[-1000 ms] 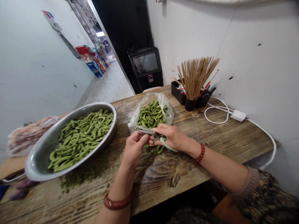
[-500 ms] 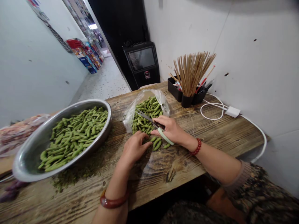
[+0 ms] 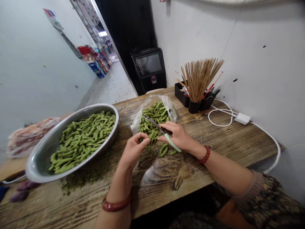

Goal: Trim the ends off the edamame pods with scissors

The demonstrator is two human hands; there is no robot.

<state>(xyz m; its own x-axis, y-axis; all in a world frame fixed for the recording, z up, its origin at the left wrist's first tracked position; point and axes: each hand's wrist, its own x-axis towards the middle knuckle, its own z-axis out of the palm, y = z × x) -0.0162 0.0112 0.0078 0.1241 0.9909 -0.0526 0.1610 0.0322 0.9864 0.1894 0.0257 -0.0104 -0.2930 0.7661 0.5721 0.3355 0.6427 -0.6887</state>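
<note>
My right hand (image 3: pixel 177 135) is wrapped round a pair of scissors (image 3: pixel 172 143) with pale green handles. Their dark blades point up and left over a clear plastic bag (image 3: pixel 136 120) of green edamame pods (image 3: pixel 156 111). Just left of the scissors, my left hand (image 3: pixel 133 149) is closed in a pinch, with a bit of green pod showing at the fingertips. A few loose pods (image 3: pixel 163 149) lie on the wooden table (image 3: pixel 190 171) below the scissors. To the left, a large metal basin (image 3: pixel 38 165) holds many pods (image 3: pixel 85 140).
Green trimmings (image 3: pixel 78 181) are scattered below the basin. At the far left sit a plastic-wrapped pinkish bundle (image 3: pixel 30 135) and purple items (image 3: pixel 22 192). Wooden skewers (image 3: pixel 200 79) stand in a black holder (image 3: pixel 194 107) near a white cable with an adapter (image 3: pixel 242 118). A black speaker-like box (image 3: pixel 149 68) stands behind.
My left hand has risen from the pods on the table, and its fingers have come together in a pinch. The scissors stay in my right hand. The view has shifted slightly.
</note>
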